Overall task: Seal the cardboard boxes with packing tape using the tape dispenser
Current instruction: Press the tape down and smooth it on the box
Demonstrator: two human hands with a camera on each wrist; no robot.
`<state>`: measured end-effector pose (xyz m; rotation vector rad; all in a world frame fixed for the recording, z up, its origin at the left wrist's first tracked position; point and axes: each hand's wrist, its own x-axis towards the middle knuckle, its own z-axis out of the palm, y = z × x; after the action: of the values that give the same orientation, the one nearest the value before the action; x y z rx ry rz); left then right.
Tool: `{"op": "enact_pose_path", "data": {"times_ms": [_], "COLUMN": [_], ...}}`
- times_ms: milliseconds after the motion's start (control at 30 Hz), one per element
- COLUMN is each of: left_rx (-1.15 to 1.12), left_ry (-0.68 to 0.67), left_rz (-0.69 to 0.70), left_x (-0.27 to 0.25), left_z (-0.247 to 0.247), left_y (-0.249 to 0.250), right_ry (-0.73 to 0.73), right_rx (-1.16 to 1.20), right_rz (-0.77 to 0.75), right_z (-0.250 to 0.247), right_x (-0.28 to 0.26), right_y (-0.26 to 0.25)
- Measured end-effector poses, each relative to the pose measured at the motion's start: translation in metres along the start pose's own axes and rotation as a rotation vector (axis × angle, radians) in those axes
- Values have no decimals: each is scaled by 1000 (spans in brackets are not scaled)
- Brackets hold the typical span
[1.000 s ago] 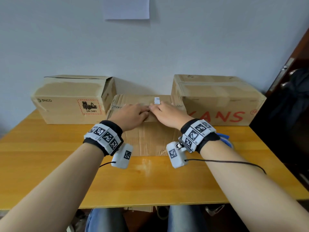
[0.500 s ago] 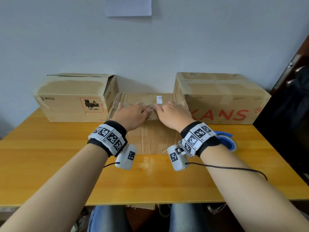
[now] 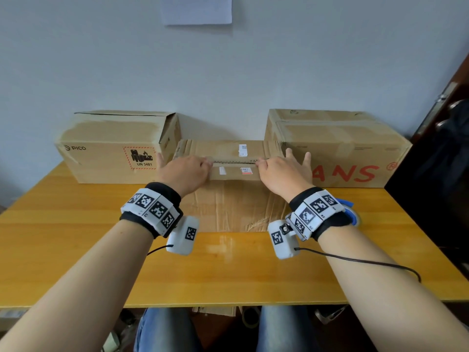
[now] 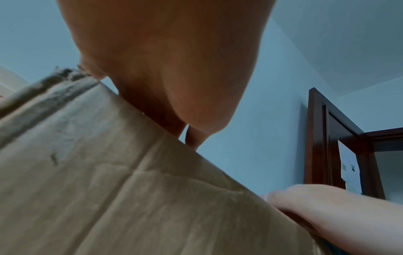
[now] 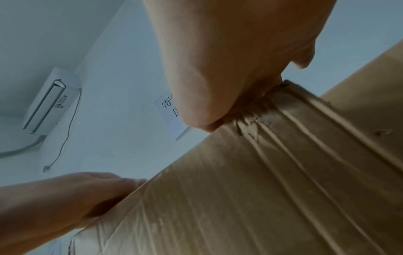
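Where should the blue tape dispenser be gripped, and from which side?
Only a blue edge of the tape dispenser shows, behind the right hand's wristband, so its handle cannot be judged. The right hand is nearest; likely come from above, once it leaves the middle box.

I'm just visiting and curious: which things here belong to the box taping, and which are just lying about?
Job: creased brown cardboard box under both hands, left and right; blue tape dispenser.

Lying about: PICO cardboard box; red-lettered cardboard box; white wall paper.
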<state>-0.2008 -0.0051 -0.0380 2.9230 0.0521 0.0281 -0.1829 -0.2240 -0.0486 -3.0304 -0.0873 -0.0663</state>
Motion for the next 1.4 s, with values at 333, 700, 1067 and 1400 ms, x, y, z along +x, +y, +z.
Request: {"op": "enact_pose_path", "data": {"times_ms": [333, 700, 1067, 1400], "left_rx": [32, -186, -128, -150], "left_ry": [36, 133, 91, 60], "left_rz": [-42, 0, 31, 5], "left_x": [3, -1, 6, 9], "left_z": [1, 1, -3, -2], "left_y": [-24, -38, -33, -28], "right_ry": [100, 124, 118, 95], "right_rx": [33, 347, 515, 566], "right_rz": [49, 51, 80, 76], "right_z": [2, 14, 18, 14], "right_x": [-8, -12, -2, -2], "right_y": [19, 26, 34, 35]}}
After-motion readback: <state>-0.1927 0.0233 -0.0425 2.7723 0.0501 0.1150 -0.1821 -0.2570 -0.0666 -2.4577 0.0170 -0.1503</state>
